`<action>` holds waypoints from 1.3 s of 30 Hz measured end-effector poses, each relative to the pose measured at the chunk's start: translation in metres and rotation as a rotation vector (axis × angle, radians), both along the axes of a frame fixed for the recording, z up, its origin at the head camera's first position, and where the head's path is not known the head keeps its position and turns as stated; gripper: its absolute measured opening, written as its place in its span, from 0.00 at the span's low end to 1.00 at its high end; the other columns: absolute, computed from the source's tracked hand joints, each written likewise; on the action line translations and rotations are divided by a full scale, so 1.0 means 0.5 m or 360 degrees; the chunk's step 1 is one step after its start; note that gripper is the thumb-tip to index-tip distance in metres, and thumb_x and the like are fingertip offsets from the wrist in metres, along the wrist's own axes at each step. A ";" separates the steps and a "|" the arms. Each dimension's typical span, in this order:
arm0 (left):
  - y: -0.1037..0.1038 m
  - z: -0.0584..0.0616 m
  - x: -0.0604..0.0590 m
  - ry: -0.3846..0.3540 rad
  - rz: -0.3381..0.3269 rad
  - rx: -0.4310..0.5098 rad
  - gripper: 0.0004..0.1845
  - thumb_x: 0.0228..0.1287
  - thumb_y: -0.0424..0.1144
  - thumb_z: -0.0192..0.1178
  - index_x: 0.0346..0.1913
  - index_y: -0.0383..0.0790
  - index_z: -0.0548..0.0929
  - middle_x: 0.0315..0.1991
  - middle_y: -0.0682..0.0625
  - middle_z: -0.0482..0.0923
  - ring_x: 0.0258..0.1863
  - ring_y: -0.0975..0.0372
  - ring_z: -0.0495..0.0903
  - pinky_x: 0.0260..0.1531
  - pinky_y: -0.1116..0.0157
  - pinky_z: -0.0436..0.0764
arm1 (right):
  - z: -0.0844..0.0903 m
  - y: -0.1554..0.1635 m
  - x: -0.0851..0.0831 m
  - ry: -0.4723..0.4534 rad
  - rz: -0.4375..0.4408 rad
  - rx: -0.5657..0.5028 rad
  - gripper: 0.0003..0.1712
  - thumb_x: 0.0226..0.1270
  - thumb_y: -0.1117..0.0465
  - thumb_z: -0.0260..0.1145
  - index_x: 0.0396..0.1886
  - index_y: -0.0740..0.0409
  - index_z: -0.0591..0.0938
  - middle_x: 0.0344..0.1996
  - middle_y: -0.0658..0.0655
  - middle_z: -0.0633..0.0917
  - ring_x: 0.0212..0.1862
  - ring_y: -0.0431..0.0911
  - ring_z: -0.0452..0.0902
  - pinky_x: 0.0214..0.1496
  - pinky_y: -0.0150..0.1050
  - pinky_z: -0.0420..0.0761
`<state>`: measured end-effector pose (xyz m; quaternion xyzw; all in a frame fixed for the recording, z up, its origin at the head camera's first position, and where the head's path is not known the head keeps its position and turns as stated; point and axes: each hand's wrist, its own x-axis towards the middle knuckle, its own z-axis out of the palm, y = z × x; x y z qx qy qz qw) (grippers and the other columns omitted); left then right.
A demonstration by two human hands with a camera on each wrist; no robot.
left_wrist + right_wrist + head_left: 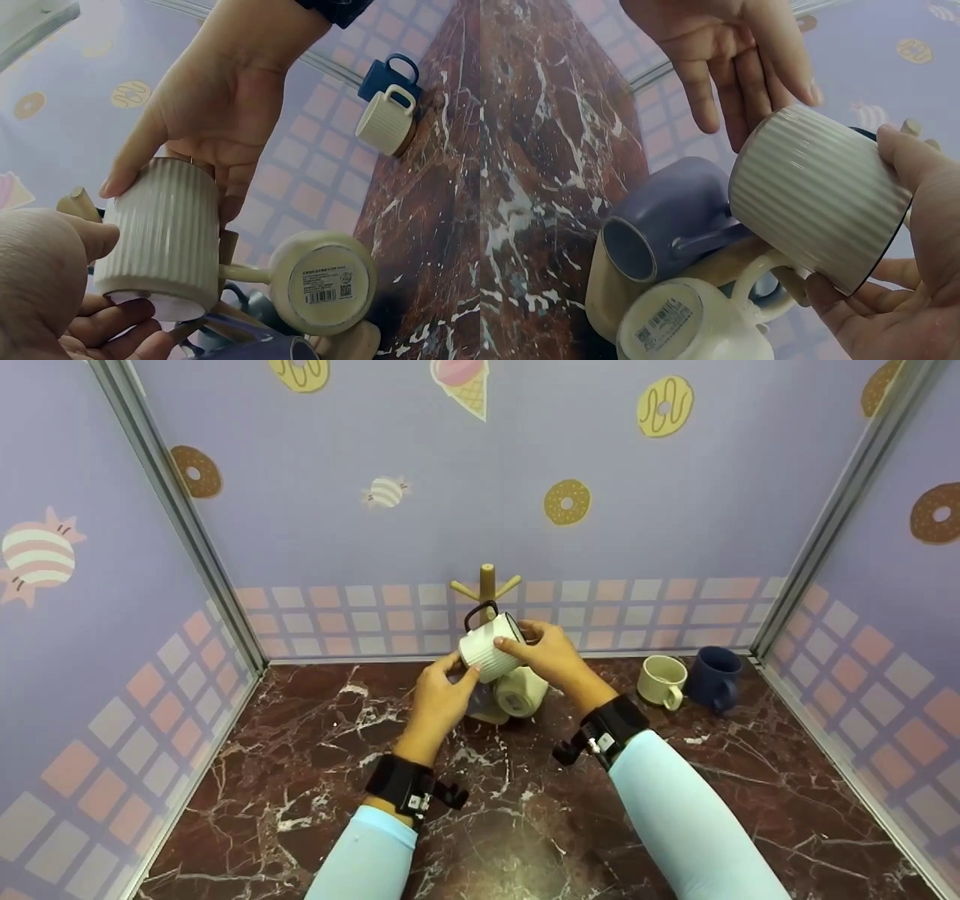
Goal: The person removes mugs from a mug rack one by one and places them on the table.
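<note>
Left grip (439, 691), right grip (553, 655) close together, pinching.

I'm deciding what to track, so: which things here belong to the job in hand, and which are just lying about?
In the job, apparently:
white ribbed mug, held
wooden mug tree behind it
cream mug with labelled base, at the tree
slate-blue mug beside it
mostly hidden teal item

Lying about, or perhaps waiting:
cream ribbed mug, standing apart
navy mug beside it
</note>
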<state>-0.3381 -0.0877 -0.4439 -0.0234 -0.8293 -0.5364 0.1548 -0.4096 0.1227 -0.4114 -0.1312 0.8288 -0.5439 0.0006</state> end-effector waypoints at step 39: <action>0.007 0.020 0.122 0.0653 0.0127 -0.0556 0.29 0.70 0.55 0.78 0.60 0.34 0.91 0.57 0.39 0.93 0.57 0.47 0.90 0.60 0.47 0.91 | -0.015 0.028 0.158 0.0052 -0.0124 -0.0309 0.44 0.68 0.47 0.81 0.79 0.59 0.79 0.58 0.68 0.89 0.57 0.56 0.87 0.59 0.45 0.92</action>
